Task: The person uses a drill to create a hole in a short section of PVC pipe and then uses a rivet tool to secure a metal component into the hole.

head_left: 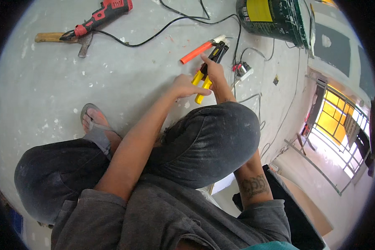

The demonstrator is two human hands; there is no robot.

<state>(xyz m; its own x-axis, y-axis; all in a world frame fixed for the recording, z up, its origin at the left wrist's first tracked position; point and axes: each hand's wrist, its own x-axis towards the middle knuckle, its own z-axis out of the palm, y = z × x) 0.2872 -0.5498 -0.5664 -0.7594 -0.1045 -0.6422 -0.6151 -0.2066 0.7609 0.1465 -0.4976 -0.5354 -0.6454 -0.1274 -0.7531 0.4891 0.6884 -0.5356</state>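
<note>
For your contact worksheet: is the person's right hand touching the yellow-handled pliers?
Touching. The head view shows the right hand wrapped around the yellow-handled pliers, fingers on the handles.

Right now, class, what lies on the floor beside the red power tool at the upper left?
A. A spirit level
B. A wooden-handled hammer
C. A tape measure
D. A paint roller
B: a hammer with a wooden handle lies on the floor, its head right next to the nose of the red power tool.

Both hands [200, 81] grip yellow-handled pliers [208, 68] on orange tube [197, 52].
</note>
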